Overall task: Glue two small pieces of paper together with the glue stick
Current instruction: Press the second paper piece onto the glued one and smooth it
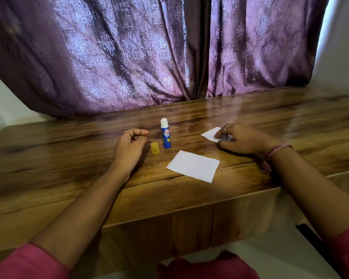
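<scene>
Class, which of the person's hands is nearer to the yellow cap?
Left. The left hand lies just beside the yellow cap; the right hand is far across, on the small paper.

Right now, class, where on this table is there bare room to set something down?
Free: the table left of the left hand, and the strip behind the glue stick toward the curtain. Crowded: the middle, with cap, paper and right hand.
</scene>
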### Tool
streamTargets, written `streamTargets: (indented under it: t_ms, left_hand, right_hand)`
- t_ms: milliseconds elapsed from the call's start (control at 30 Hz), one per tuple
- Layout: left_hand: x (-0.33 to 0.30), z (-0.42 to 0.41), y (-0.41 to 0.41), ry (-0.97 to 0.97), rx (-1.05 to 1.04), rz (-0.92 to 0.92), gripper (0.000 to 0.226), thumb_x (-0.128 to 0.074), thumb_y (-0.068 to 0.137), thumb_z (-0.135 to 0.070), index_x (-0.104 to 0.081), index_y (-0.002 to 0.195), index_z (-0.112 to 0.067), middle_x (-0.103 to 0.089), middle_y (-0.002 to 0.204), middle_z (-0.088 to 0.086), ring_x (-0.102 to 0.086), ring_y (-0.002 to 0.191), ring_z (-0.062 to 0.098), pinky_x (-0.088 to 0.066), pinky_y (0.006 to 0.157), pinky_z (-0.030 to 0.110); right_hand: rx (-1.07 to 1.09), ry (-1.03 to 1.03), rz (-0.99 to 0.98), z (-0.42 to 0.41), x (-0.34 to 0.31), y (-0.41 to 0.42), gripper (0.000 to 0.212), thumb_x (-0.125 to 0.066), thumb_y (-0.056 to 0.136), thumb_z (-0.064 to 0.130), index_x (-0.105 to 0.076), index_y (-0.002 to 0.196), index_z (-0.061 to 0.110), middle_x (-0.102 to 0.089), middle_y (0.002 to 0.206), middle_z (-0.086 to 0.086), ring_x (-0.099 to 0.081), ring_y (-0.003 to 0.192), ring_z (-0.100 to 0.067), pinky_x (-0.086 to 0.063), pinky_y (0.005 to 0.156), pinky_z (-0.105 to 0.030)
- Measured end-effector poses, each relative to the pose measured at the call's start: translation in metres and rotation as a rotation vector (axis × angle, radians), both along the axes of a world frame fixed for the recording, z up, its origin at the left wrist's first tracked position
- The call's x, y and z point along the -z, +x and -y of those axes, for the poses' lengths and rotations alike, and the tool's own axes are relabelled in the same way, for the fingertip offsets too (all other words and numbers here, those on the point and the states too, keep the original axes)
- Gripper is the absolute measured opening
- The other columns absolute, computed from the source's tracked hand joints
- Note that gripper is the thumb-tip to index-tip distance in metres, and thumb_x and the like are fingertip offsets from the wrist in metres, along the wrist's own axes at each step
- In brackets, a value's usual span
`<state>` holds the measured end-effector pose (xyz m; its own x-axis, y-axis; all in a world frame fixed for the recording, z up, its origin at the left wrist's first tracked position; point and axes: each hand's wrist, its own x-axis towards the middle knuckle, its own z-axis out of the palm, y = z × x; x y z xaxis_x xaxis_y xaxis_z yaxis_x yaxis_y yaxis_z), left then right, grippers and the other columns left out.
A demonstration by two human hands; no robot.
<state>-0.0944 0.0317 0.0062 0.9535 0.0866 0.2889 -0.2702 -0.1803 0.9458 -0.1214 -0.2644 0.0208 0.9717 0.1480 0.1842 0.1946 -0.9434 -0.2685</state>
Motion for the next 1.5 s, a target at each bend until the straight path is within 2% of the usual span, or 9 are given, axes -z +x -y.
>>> streamTargets:
  t_ms: [233,433,633,767,867,967,1167,1333,1500]
  left_hand:
    - [0.002,-0.001,-0.006,0.116,0.07,0.035,0.015,-0.057,0.088,-0.012,-0.065,0.085,-0.024,-0.07,0.082,0.0,-0.058,0.075,0.013,-0.047,0.071,0.028]
    - [0.008,0.002,-0.013,0.331,0.297,0.062,0.017,-0.055,0.09,-0.012,-0.066,0.086,-0.024,-0.055,0.051,-0.007,-0.047,0.052,0.01,-0.038,0.054,0.025]
    - [0.009,0.002,-0.015,0.396,0.337,0.083,0.032,-0.041,0.096,-0.015,-0.07,0.088,-0.024,-0.047,0.046,-0.009,-0.039,0.048,0.009,-0.032,0.046,0.017]
    - [0.009,0.003,-0.017,0.39,0.333,0.094,0.032,-0.04,0.096,-0.013,-0.07,0.089,-0.02,-0.048,0.045,-0.008,-0.039,0.044,0.004,-0.031,0.043,0.013]
    - [0.009,0.003,-0.018,0.409,0.326,0.107,0.032,-0.04,0.096,-0.013,-0.07,0.09,-0.019,-0.048,0.046,-0.007,-0.04,0.045,0.007,-0.032,0.044,0.014]
    - [0.008,0.003,-0.019,0.425,0.328,0.111,0.033,-0.038,0.097,-0.013,-0.07,0.091,-0.019,-0.048,0.047,-0.007,-0.041,0.046,0.006,-0.033,0.045,0.014]
    - [0.003,0.003,-0.024,0.5,0.359,0.115,0.04,-0.03,0.1,-0.018,-0.069,0.092,-0.021,-0.047,0.057,0.003,-0.042,0.054,0.012,-0.035,0.06,0.028]
    - [0.003,0.003,-0.028,0.546,0.391,0.131,0.041,-0.032,0.099,-0.016,-0.071,0.092,-0.027,-0.041,0.05,-0.009,-0.036,0.047,0.002,-0.029,0.051,0.019]
    - [0.003,0.003,-0.029,0.592,0.468,0.12,0.043,-0.034,0.097,-0.014,-0.073,0.092,-0.031,-0.047,0.05,-0.017,-0.042,0.049,-0.002,-0.032,0.054,0.018]
  right_hand:
    - [-0.08,0.113,-0.046,0.01,0.005,-0.018,0.045,-0.06,0.091,0.036,-0.056,0.132,0.019,-0.053,0.14,-0.001,-0.048,0.128,-0.017,-0.034,0.112,-0.035]
    - [-0.09,0.127,-0.043,0.013,0.012,-0.032,0.042,-0.057,0.094,0.033,-0.054,0.134,0.022,-0.05,0.144,0.002,-0.043,0.133,-0.014,-0.03,0.113,-0.029]
    - [-0.058,0.154,0.072,0.017,0.016,-0.038,0.033,-0.064,0.088,0.032,-0.064,0.12,0.023,-0.062,0.129,0.003,-0.053,0.109,-0.006,-0.037,0.091,-0.024]
    - [-0.075,0.295,0.067,0.016,0.016,-0.04,0.016,-0.068,0.086,0.025,-0.072,0.101,0.022,-0.068,0.113,0.005,-0.059,0.107,-0.009,-0.042,0.097,-0.027]
    - [0.005,0.423,0.17,0.017,0.014,-0.038,0.007,-0.069,0.086,0.016,-0.073,0.091,0.015,-0.07,0.102,-0.004,-0.061,0.09,-0.007,-0.044,0.084,-0.014]
    - [0.169,0.461,0.211,0.02,0.014,-0.031,0.026,-0.071,0.084,0.027,-0.067,0.102,0.009,-0.069,0.102,-0.008,-0.062,0.092,-0.019,-0.048,0.078,-0.028]
    - [0.272,0.368,0.039,0.02,0.009,-0.015,0.068,-0.077,0.071,0.05,-0.058,0.119,0.006,-0.062,0.109,-0.005,-0.058,0.099,-0.02,-0.046,0.084,-0.031]
    - [0.28,0.301,-0.108,0.021,-0.003,0.007,0.063,-0.083,0.069,0.037,-0.06,0.118,0.004,-0.064,0.119,-0.012,-0.059,0.105,-0.026,-0.046,0.092,-0.034]
    - [0.289,0.277,-0.189,0.026,-0.01,0.016,0.056,-0.087,0.062,0.038,-0.066,0.108,0.015,-0.064,0.102,-0.002,-0.058,0.09,-0.018,-0.046,0.083,-0.031]
